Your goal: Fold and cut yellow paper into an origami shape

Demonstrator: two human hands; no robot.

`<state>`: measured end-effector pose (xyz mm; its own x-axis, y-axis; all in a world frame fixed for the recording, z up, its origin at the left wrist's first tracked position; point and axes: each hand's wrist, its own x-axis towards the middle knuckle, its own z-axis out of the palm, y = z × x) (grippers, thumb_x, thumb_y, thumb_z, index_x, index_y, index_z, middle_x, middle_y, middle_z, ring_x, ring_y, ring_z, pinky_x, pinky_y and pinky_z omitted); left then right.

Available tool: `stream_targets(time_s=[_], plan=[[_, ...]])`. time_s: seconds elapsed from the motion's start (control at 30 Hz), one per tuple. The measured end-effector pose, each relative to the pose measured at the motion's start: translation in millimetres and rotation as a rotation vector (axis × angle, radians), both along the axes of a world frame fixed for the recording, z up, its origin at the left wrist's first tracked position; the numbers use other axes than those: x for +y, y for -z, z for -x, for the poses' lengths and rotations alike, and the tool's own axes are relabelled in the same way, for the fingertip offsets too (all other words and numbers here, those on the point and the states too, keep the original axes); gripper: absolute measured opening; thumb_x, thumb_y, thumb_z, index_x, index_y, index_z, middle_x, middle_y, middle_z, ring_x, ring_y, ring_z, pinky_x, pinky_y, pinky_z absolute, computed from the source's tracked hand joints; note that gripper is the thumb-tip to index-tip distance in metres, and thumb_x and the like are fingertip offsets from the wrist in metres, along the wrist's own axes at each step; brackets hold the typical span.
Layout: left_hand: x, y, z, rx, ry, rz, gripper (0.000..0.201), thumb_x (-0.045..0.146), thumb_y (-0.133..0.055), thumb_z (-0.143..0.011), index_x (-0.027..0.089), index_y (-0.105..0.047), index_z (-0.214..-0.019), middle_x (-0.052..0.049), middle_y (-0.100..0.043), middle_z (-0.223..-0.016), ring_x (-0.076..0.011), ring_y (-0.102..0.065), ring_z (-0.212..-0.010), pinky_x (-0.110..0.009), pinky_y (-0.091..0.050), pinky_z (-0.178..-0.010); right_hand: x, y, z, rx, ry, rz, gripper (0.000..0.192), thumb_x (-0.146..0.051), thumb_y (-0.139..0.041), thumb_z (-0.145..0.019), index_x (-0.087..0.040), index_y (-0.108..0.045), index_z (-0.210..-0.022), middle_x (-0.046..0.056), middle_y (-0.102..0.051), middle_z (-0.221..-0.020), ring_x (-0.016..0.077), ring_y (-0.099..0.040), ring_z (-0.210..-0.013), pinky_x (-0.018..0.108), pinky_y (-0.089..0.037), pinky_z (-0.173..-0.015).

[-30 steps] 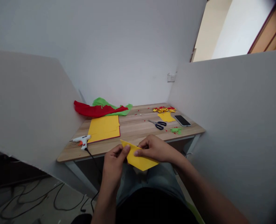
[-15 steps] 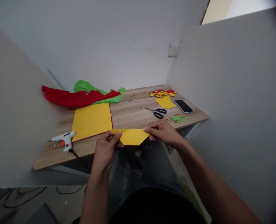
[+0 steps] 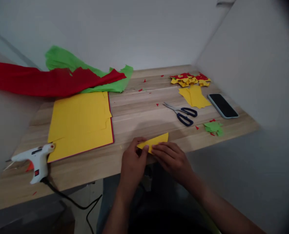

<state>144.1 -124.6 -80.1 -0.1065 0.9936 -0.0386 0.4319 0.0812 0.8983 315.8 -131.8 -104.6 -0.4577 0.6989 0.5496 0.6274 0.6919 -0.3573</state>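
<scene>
A small piece of yellow paper (image 3: 156, 139), narrower in outline and perhaps folded, is at the table's front edge. My left hand (image 3: 133, 161) pinches its left end, thumb in front and fingers behind. On the paper's right part lie the closed fingers of my right hand (image 3: 173, 159); its thumb is hidden. Beyond my right hand, scissors (image 3: 181, 113) with dark blue handles lie with the blades slightly apart. A yellow sheet (image 3: 82, 120) with cut edges lies over a red-edged sheet to the left of my hands.
A white glue gun (image 3: 38, 159) with a black cord lies front left. Red crepe paper (image 3: 54, 81) and green crepe paper (image 3: 63, 58) lie behind. On the right are yellow paper pieces (image 3: 195, 96), colored cutouts (image 3: 189, 79), green scraps (image 3: 214, 127) and a phone (image 3: 223, 105).
Both hands have brought the yellow paper from in front of the table to its edge. The paper's visible shape is narrower and tilted. The view has moved closer to the table.
</scene>
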Motion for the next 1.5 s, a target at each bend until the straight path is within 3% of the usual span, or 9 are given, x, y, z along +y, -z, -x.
stream_targets(time_s=[0.1, 0.23, 0.37, 0.47, 0.57, 0.7, 1.03, 1.23, 1.5], plan=[[-4, 5.7, 10, 0.411, 0.041, -0.191, 0.021, 0.02, -0.063, -0.087, 0.022, -0.067, -0.108, -0.01, -0.066, -0.117, -0.0281, -0.06, -0.109, -0.045, -0.049, -0.093, 5, 9.8, -7, -0.001, -0.019, 0.077, 0.018, -0.017, -0.06, -0.095, -0.021, -0.068, -0.111, 0.004, -0.076, -0.109, 0.0192, -0.065, -0.099, 0.036, -0.051, -0.09], [-15, 16.4, 27, 0.628, 0.186, -0.366, 0.024, 0.019, -0.063, -0.09, 0.023, -0.068, -0.112, -0.009, -0.068, -0.123, -0.0295, -0.058, -0.111, -0.05, -0.047, -0.096, 5, 3.7, -11, -0.057, -0.038, 0.155, 0.016, -0.023, -0.064, -0.093, -0.021, -0.069, -0.109, 0.006, -0.074, -0.112, 0.0207, -0.063, -0.094, 0.037, -0.049, -0.085], [-28, 18.7, 34, 0.631, 0.341, -0.392, 0.027, 0.013, -0.06, -0.09, 0.023, -0.067, -0.114, -0.003, -0.07, -0.127, -0.0301, -0.055, -0.121, -0.05, -0.045, -0.096, 7, -0.8, -14, -0.098, -0.114, 0.172, 0.019, -0.031, -0.067, -0.091, -0.022, -0.069, -0.108, 0.006, -0.072, -0.099, 0.0217, -0.06, -0.09, 0.038, -0.046, -0.081], [-33, 16.3, 36, 0.639, 0.369, -0.375, 0.026, 0.013, -0.059, -0.09, 0.024, -0.067, -0.112, -0.002, -0.069, -0.13, -0.0301, -0.052, -0.127, -0.049, -0.044, -0.097, 10, -1.1, -16, -0.108, -0.129, 0.193, 0.024, -0.036, -0.068, -0.09, -0.023, -0.069, -0.11, 0.006, -0.07, -0.098, 0.0221, -0.06, -0.091, 0.038, -0.044, -0.081], [-34, 15.4, 38, 0.655, 0.379, -0.373, 0.028, 0.013, -0.058, -0.091, 0.024, -0.067, -0.114, -0.002, -0.068, -0.131, -0.0296, -0.052, -0.129, -0.049, -0.043, -0.099, 12, -3.6, -13, -0.05, -0.103, 0.262, 0.016, -0.036, -0.067, -0.09, -0.023, -0.07, -0.098, 0.004, -0.069, -0.094, 0.0206, -0.06, -0.088, 0.037, -0.043, -0.079], [-33, 16.9, 41, 0.676, 0.431, -0.371, 0.034, 0.012, -0.057, -0.091, 0.023, -0.063, -0.122, -0.002, -0.064, -0.136, -0.0293, -0.048, -0.134, -0.049, -0.04, -0.105, 14, -7.5, -9, 0.038, -0.045, 0.341, 0.01, -0.025, -0.061, -0.093, -0.02, -0.069, -0.091, 0.004, -0.068, -0.089, 0.0192, -0.058, -0.085, 0.035, -0.044, -0.078], [-34, 15.3, 39, 0.648, 0.381, -0.351, 0.027, 0.013, -0.058, -0.091, 0.022, -0.064, -0.115, 0.001, -0.066, -0.134, -0.0258, -0.049, -0.134, -0.043, -0.037, -0.109, 15, -13.1, 4, 0.029, 0.14, 0.446, 0.011, -0.021, -0.06, -0.092, -0.018, -0.063, -0.083, 0.006, -0.061, -0.087, 0.021, -0.053, -0.084, 0.037, -0.041, -0.077], [-35, 17.1, 40, 0.69, 0.419, -0.375, 0.039, 0.016, -0.054, -0.093, 0.03, -0.062, -0.128, 0.003, -0.06, -0.141, -0.0285, -0.049, -0.134, -0.046, -0.037, -0.107, 19, -16.6, 14, 0.0, 0.221, 0.515, 0.011, -0.022, -0.059, -0.092, -0.02, -0.06, -0.081, 0.004, -0.06, -0.083, 0.0218, -0.053, -0.083, 0.039, -0.04, -0.078], [-33, 12.6, 38, 0.651, 0.404, -0.326, 0.034, 0.016, -0.055, -0.093, 0.029, -0.066, -0.122, 0.003, -0.063, -0.138, -0.027, -0.049, -0.134, -0.044, -0.035, -0.108, 22, -14.0, 15, 0.05, 0.253, 0.525, 0.006, -0.02, -0.062, -0.088, -0.021, -0.058, -0.084, 0.002, -0.062, -0.081, 0.0205, -0.055, -0.081, 0.037, -0.04, -0.077]])
